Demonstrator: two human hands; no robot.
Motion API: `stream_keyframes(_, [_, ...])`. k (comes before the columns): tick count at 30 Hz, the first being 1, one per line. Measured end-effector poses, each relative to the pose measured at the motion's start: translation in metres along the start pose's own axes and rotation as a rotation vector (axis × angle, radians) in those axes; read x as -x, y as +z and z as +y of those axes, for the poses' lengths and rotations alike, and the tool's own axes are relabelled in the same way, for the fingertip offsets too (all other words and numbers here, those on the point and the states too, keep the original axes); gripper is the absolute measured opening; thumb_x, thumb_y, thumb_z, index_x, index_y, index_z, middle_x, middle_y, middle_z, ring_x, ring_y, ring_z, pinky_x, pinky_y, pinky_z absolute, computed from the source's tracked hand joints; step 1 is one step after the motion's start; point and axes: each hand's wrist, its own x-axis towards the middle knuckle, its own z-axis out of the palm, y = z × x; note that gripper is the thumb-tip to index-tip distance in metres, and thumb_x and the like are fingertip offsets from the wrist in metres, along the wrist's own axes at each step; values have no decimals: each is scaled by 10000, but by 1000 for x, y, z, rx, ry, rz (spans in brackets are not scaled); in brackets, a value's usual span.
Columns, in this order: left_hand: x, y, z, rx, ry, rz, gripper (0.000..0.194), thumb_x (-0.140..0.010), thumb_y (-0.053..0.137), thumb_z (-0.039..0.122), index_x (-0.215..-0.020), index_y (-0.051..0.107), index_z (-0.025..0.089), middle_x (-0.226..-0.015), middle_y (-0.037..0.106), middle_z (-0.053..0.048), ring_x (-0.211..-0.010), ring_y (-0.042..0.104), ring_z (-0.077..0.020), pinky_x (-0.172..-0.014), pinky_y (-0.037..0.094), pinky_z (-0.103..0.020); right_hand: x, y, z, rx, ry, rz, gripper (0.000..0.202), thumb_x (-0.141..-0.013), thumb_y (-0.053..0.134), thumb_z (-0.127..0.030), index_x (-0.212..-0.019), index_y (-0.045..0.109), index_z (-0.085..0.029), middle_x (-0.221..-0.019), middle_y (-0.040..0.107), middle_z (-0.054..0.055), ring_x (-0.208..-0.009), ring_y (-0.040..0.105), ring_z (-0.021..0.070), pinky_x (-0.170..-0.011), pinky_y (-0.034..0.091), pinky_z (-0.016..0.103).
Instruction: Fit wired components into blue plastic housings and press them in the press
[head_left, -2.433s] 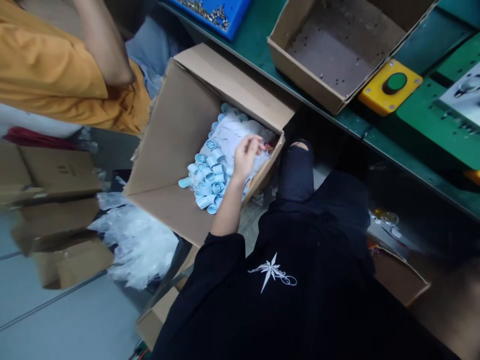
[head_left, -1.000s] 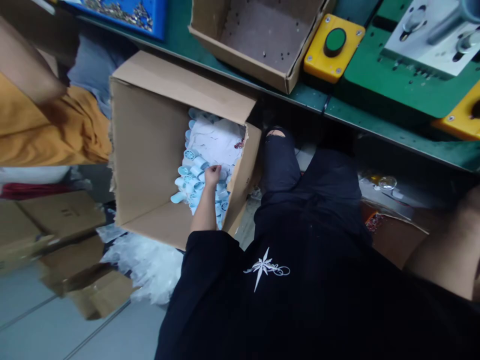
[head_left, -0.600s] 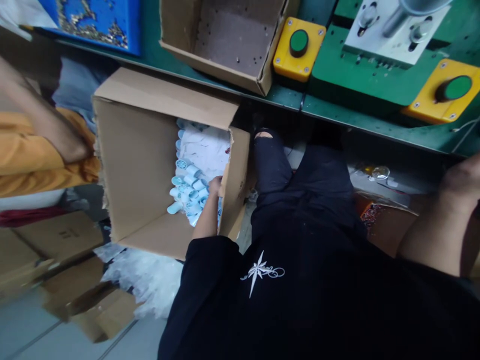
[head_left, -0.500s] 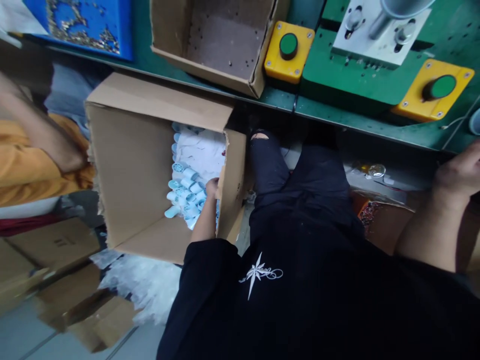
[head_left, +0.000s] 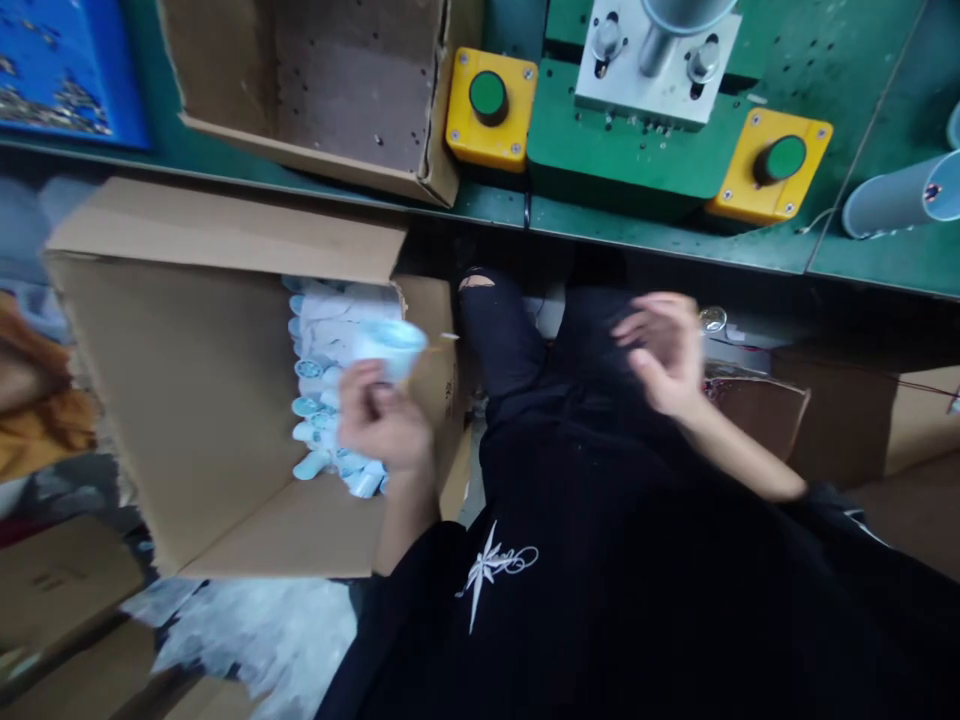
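My left hand (head_left: 384,418) is closed on a light-blue plastic cup (head_left: 391,345), blurred by motion, above the right side of a large cardboard box (head_left: 187,370). Inside that box lie several more light-blue cups (head_left: 319,430) beside a crumpled white sheet (head_left: 330,315). Over my lap, my right hand (head_left: 666,352) hangs in the air with its fingers apart and slightly curled; nothing shows in it. A light-blue cylinder (head_left: 892,200) rests on its side at the bench's right.
On the green bench (head_left: 862,130) stand a metal fixture (head_left: 656,75) between yellow boxes with green buttons (head_left: 491,108) (head_left: 772,165), a shallow carton (head_left: 352,90) and a blue tray of small metal parts (head_left: 67,80). A co-worker's orange garment (head_left: 45,400) shows at left.
My left hand has come up out of the box with a light-blue cup. My right hand has moved in from the far right to above my lap. The view has shifted right.
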Motion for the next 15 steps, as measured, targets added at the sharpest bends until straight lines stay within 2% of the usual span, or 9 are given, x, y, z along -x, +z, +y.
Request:
stream_keyframes(2, [34, 25, 43, 207, 38, -367, 135, -1027, 628, 379, -1016, 756, 336, -974, 736, -6, -948, 749, -215, -903, 644, -423, 9, 44, -3, -470, 273, -328, 618, -980, 627, -663, -1468, 504, -305, -1492, 566, 126, -1048, 726, 209, -834, 654, 365])
stream_keyframes(3, [48, 36, 59, 330, 35, -555, 118, -1018, 665, 379, -1044, 768, 328, -1008, 761, -21, -935, 758, -217, -875, 655, -415, 11, 55, -1, -642, 401, -426, 633, -976, 613, -699, -1454, 528, -292, -1429, 632, 118, -989, 744, 202, -767, 664, 334])
stream_keyframes(5, [67, 54, 78, 534, 11, -877, 138, -1016, 690, 360, -1106, 783, 311, -1101, 791, -54, -999, 775, -232, -888, 668, -418, 13, 58, 8, -806, 609, -539, 650, -955, 638, -721, -1390, 602, -239, -1250, 741, 105, -892, 755, 182, -673, 654, 266])
stream_keyframes(7, [71, 64, 81, 630, -30, -1080, 161, -1028, 675, 339, -1135, 791, 304, -1203, 788, -71, -1119, 765, -250, -970, 656, -442, 13, 44, 17, -819, 702, -556, 580, -921, 753, -619, -1307, 666, -195, -1092, 789, 85, -821, 753, 162, -634, 635, 218])
stream_keyframes(9, [67, 70, 77, 627, -80, -1128, 166, -1036, 664, 332, -1124, 801, 301, -1253, 769, -75, -1165, 748, -249, -1017, 636, -446, 13, 25, 24, -802, 722, -535, 473, -887, 825, -460, -1249, 693, -186, -1043, 803, 67, -806, 764, 163, -645, 643, 220])
stream_keyframes(11, [61, 74, 70, 587, -137, -1068, 170, -1034, 672, 349, -1123, 808, 297, -1222, 754, -75, -1088, 752, -221, -961, 641, -394, 14, 11, 25, -816, 706, -535, 436, -871, 819, -358, -1251, 683, -193, -1085, 807, 71, -839, 787, 189, -701, 670, 273])
stream_keyframes(13, [59, 78, 65, 568, -189, -995, 193, -1036, 672, 372, -1149, 807, 293, -1146, 742, -69, -988, 746, -187, -856, 641, -325, 17, 5, 23, -848, 674, -610, 433, -875, 781, -304, -1276, 659, -201, -1189, 791, 94, -858, 805, 215, -743, 679, 327])
stream_keyframes(15, [61, 83, 63, 599, -237, -968, 216, -1049, 652, 376, -1185, 796, 289, -1124, 735, -63, -945, 744, -164, -794, 633, -280, 20, 6, 20, -883, 623, -720, 400, -886, 751, -266, -1267, 653, -196, -1243, 769, 110, -848, 813, 222, -738, 667, 329])
